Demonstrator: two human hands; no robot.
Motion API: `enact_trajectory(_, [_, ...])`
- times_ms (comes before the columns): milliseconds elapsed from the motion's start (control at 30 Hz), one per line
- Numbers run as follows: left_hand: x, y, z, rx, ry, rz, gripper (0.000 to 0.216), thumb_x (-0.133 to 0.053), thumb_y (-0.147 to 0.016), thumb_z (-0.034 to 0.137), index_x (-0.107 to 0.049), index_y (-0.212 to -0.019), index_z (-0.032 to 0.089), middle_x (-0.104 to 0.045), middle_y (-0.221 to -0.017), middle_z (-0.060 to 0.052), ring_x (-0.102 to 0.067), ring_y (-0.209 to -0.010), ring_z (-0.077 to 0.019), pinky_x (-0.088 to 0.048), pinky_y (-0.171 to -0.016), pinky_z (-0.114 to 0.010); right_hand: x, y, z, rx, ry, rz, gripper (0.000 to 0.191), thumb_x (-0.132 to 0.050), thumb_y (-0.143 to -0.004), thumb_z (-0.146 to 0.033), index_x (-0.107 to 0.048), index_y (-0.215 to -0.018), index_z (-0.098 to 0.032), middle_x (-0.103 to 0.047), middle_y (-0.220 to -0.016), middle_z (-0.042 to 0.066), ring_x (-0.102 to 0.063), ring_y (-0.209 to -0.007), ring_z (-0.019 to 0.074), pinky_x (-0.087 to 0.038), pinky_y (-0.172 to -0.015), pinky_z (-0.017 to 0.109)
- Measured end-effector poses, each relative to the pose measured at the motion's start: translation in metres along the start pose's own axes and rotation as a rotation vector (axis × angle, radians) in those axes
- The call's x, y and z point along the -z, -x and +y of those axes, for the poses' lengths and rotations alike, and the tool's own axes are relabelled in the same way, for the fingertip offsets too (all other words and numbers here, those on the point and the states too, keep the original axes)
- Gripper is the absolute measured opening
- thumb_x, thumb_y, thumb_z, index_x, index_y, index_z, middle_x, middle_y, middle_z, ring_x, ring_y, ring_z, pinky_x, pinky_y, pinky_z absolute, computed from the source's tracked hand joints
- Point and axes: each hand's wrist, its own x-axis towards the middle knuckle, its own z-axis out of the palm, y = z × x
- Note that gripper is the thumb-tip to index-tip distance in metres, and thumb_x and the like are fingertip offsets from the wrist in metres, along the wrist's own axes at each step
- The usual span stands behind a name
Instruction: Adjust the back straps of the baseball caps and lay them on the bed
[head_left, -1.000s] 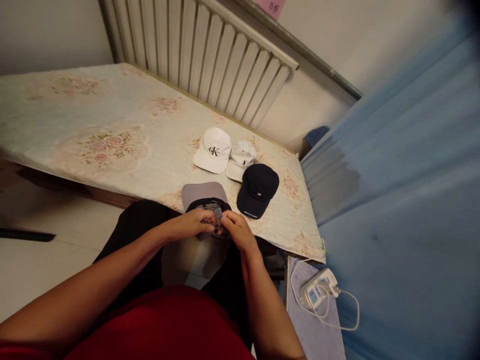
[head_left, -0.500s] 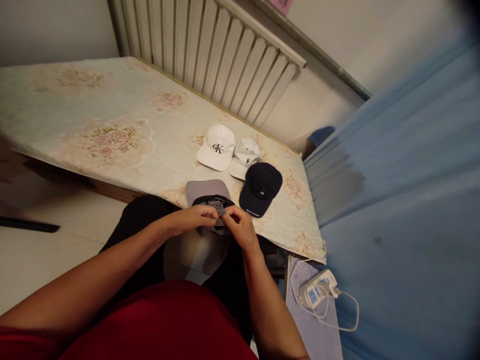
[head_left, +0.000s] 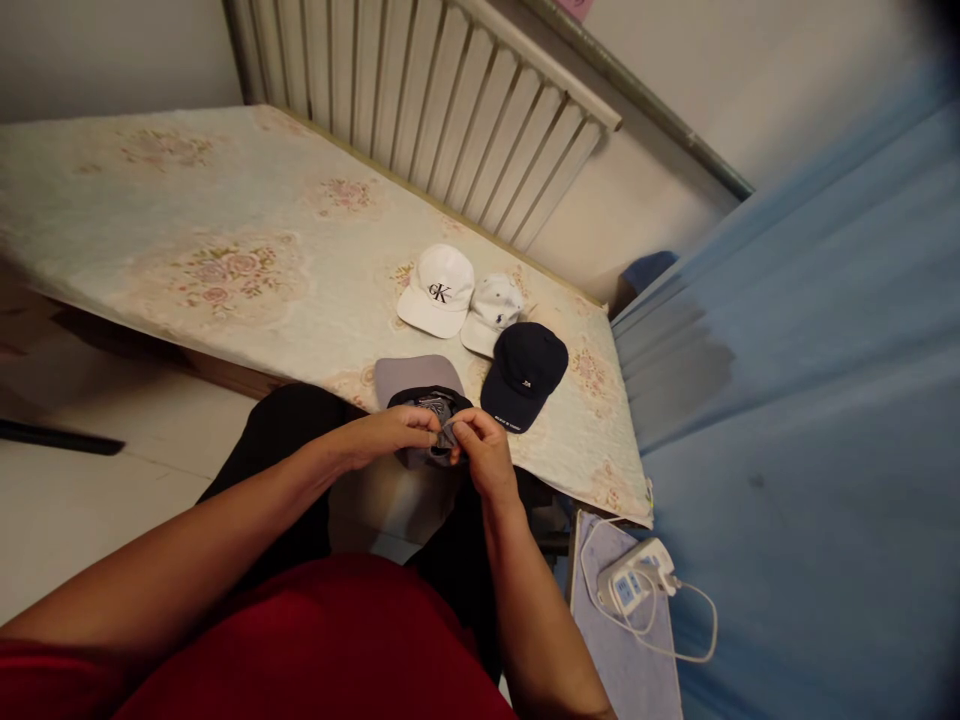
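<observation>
A grey baseball cap lies upside down at the near edge of the bed, its brim pointing away from me and its dark inside showing. My left hand pinches the cap's back edge from the left. With thumb and fingers pressed together, my right hand grips the back strap on the other side. The fingers partly hide the strap and its fastening. Just beyond are a white cap with a black monogram, a smaller white cap with a small dark emblem, and a navy cap.
The bed has a flowered cover. A radiator stands along its far side. On the right hangs a blue curtain. A power strip with a white cable rests on a small table at the lower right.
My right hand has shifted slightly at the cap's strap, its fingers now more curled. Both hands stay on the grey cap. The whole view has moved a little.
</observation>
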Motion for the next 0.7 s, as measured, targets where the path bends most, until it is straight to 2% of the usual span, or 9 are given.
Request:
enact_trajectory(167, [-0.002,-0.001,-0.004,0.024,0.04,0.035,0.022,-0.068,-0.069,0.037,-0.059,-0.073,0.017,-0.056,-0.067,0.003,-0.049,-0.062,-0.0131,-0.032,-0.058,-0.024,-0.003,-0.002,0.001,-0.011,-0.028,0.041,0.013,-0.065,-0.072,-0.029,-0.061,-0.082,-0.021,-0.055,-0.058,-0.007,-0.048,-0.044,0.0081,-0.041,-0.044,0.021])
enact_trajectory(433, [-0.001,-0.002,-0.013,0.004,0.079,0.046,0.019,-0.069,-0.069,0.031,-0.061,-0.078,0.017,-0.057,-0.07,0.003,-0.05,-0.065,-0.0127,-0.034,-0.062,-0.024,-0.004,0.001,-0.003,-0.022,0.076,0.074,0.009,-0.064,-0.073,-0.026,-0.058,-0.074,-0.02,-0.051,-0.045,-0.009,-0.043,-0.038,0.0076,-0.033,-0.041,0.019])
enact_trajectory(700, [-0.004,-0.003,-0.016,-0.072,0.085,0.067,0.019,-0.07,-0.072,0.03,-0.06,-0.08,0.016,-0.058,-0.075,0.003,-0.052,-0.07,-0.0127,-0.035,-0.064,-0.024,-0.008,0.004,-0.01,-0.03,0.031,0.119,0.009,-0.063,-0.071,-0.024,-0.062,-0.079,-0.02,-0.054,-0.047,-0.008,-0.047,-0.038,0.0084,-0.038,-0.039,0.019])
